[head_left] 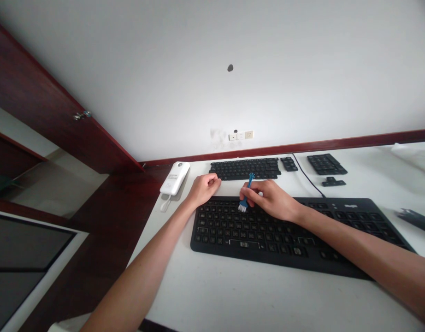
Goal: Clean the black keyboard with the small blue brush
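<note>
A black keyboard base with its keycaps off lies on the white table, its key sockets exposed. My right hand is closed around the handle of a small blue brush. The brush's white bristles point down at the upper rows of sockets, left of the middle; whether they touch is too small to tell. My left hand is curled into a loose fist at the base's far left corner, and nothing shows in its fingers. Behind both hands lies a block of black keycaps.
Further keycap groups lie at the back right, beside a black cable. A white device with a strap rests near the table's left edge. At right are a black object and a whitish bag-like thing. A wall socket sits behind.
</note>
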`<control>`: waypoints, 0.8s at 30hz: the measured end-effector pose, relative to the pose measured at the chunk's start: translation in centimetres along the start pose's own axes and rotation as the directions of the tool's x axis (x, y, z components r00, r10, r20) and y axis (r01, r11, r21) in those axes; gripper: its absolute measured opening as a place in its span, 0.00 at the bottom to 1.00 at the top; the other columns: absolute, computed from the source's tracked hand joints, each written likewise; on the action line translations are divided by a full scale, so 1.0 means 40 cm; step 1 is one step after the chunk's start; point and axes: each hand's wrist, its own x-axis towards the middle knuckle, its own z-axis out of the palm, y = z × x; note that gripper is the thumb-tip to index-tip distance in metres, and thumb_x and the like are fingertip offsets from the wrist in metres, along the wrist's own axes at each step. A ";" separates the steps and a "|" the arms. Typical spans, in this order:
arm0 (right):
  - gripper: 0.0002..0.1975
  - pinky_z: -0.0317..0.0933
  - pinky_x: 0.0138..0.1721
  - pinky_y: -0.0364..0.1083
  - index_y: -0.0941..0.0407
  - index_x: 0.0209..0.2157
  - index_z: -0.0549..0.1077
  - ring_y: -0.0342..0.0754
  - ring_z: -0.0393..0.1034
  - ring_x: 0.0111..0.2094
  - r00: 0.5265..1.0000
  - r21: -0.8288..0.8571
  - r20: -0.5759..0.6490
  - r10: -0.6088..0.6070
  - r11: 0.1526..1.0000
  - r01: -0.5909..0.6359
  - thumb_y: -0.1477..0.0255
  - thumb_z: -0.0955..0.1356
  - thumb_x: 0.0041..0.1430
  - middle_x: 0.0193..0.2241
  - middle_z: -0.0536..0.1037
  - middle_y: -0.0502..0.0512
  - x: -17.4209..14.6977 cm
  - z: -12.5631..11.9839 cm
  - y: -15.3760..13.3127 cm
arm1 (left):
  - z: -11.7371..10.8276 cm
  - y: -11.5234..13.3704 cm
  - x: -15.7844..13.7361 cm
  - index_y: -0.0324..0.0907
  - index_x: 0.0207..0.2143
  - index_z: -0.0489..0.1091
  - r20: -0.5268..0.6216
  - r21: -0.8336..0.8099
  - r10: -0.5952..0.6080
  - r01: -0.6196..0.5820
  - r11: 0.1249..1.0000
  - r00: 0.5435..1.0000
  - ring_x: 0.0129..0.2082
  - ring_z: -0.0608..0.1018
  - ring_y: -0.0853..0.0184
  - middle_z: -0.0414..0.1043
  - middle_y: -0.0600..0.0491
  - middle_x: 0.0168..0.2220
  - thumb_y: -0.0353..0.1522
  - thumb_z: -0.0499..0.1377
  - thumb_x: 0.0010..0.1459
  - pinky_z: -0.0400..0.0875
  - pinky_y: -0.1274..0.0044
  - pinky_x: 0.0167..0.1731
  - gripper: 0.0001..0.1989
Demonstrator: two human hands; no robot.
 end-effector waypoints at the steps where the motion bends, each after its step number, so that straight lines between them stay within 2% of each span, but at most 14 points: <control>1: 0.19 0.56 0.29 0.44 0.57 0.36 0.80 0.45 0.67 0.25 1.000 -0.002 0.001 0.001 1.000 -0.001 0.64 0.61 0.73 0.24 0.76 0.51 0.000 0.000 0.000 | 0.000 0.000 0.000 0.42 0.24 0.59 -0.001 -0.005 0.001 -0.001 1.000 1.000 0.25 0.61 0.71 0.59 0.58 0.23 0.39 0.55 0.66 0.54 0.76 0.29 0.18; 24: 0.19 0.56 0.28 0.44 0.57 0.36 0.80 0.44 0.65 0.24 1.000 0.001 0.005 0.000 1.000 0.000 0.64 0.61 0.73 0.23 0.75 0.50 0.000 0.000 0.002 | 0.003 -0.005 0.001 0.42 0.24 0.59 -0.002 -0.013 -0.001 0.001 1.000 1.000 0.25 0.61 0.70 0.59 0.58 0.23 0.39 0.54 0.66 0.55 0.76 0.29 0.18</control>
